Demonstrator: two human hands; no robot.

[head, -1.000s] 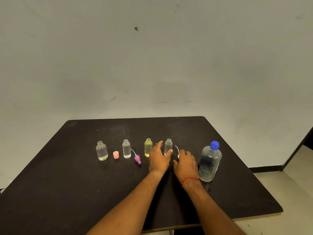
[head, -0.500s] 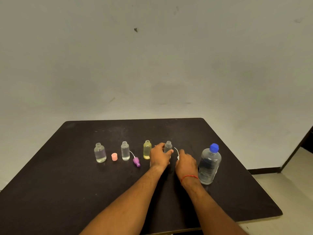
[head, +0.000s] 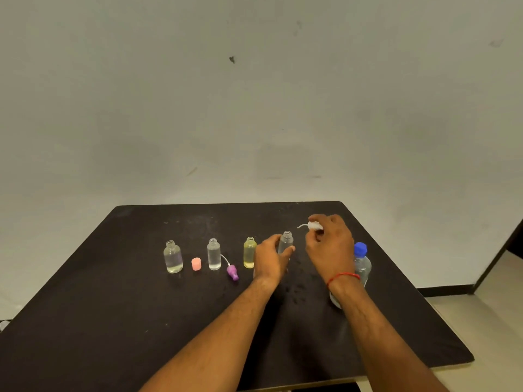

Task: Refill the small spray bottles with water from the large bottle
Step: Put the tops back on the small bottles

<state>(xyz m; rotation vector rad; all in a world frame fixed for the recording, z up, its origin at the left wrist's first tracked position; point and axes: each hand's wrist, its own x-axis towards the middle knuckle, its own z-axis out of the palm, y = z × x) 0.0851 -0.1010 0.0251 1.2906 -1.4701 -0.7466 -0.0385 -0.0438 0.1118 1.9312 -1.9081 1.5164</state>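
Right hand (head: 329,244) has lifted the white sprayer (head: 314,225) off table (head: 113,306).

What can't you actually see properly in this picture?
- Large bottle: head view, lower body hidden by the right hand and wrist.
- Small bottle: base covered by the left hand; fill level unclear.
- White sprayer top: mostly inside the right hand's fingers.

Left hand (head: 271,260) is curled, thumb and fingers (head: 289,249) wrapped around a small clear bottle (head: 285,241). Right hand (head: 329,246) is raised, fingertips pinching a white spray cap (head: 314,225), red thread (head: 343,277) at its wrist.
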